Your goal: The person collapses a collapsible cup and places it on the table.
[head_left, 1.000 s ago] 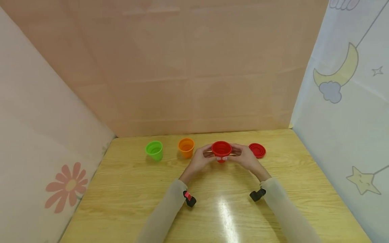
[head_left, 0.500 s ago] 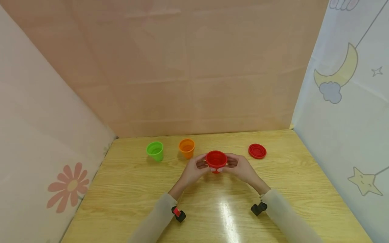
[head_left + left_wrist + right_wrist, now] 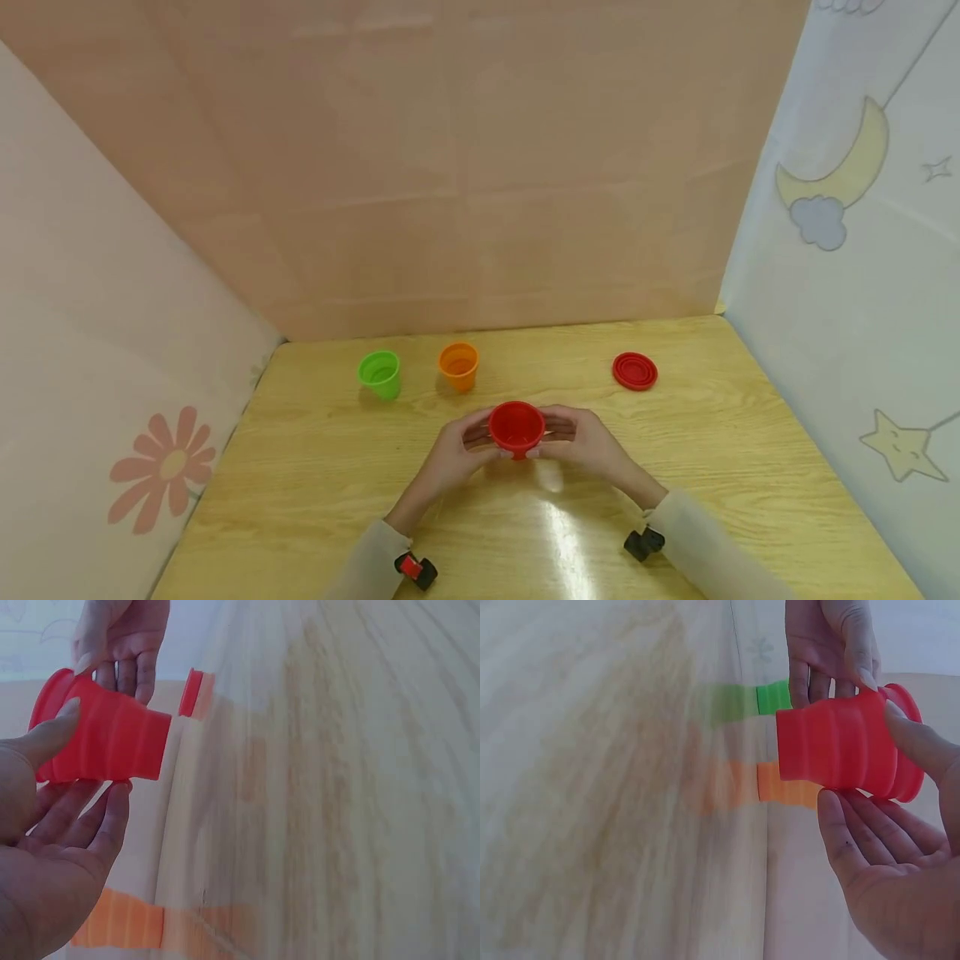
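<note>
Hands (image 3: 452, 454) (image 3: 588, 446), angled inward, grip a red cup (image 3: 517, 427) between thumbs and part-bent fingers.

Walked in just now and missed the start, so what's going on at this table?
A person is holding a red cup upright between the left hand and right hand, raised above the table. Farther back, a green cup and an orange cup stand on the left, while a flat, ringed red disc lies on the right.
</note>
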Available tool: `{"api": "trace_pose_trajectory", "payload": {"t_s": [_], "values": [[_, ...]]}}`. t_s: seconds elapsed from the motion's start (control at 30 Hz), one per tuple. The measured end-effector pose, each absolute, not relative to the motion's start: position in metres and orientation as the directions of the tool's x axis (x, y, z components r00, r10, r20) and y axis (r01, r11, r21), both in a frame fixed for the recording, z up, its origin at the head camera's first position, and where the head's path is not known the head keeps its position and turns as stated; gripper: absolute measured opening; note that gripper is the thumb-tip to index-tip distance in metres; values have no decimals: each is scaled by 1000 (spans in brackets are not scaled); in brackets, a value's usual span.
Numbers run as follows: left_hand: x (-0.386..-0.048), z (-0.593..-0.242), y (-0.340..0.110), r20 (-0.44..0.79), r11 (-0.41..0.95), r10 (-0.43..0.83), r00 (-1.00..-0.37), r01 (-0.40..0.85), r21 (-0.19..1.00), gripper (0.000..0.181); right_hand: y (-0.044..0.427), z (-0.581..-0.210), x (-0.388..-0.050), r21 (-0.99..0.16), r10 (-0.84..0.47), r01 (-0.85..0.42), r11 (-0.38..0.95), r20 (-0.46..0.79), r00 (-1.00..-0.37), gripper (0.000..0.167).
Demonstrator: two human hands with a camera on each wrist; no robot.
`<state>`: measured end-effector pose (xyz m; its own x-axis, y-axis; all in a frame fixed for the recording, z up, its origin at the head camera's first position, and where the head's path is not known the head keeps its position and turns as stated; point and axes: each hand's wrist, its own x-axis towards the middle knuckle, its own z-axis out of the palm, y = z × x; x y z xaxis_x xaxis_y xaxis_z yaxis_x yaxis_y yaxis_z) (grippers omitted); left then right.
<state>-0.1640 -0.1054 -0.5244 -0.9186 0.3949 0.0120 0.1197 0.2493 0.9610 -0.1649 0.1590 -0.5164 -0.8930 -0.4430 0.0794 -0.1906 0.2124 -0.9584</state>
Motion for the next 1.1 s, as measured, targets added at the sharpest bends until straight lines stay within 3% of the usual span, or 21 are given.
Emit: {"api": "trace_pose_trajectory", "payload": {"t_s": [0.37,0.7,0.87,1.1], "values": [[-155,-521,-122,2,266,423,-906,127,955,60,149,-518,-159,-937,-467,-267,227,136,-874,51],[-155,-524,-122,3,262,414,-910,122,957,55,149,-518,-157,-951,-455,-244,191,134,-880,50],[-153,-523,-122,-18,283,415,-910,111,953,43,149,-517,-155,-963,-453,-203,178,103,-886,59],[-152,-521,-120,-73,287,392,-917,47,957,42,149,-514,-151,-960,-446,-208,186,106,-889,66]]}}
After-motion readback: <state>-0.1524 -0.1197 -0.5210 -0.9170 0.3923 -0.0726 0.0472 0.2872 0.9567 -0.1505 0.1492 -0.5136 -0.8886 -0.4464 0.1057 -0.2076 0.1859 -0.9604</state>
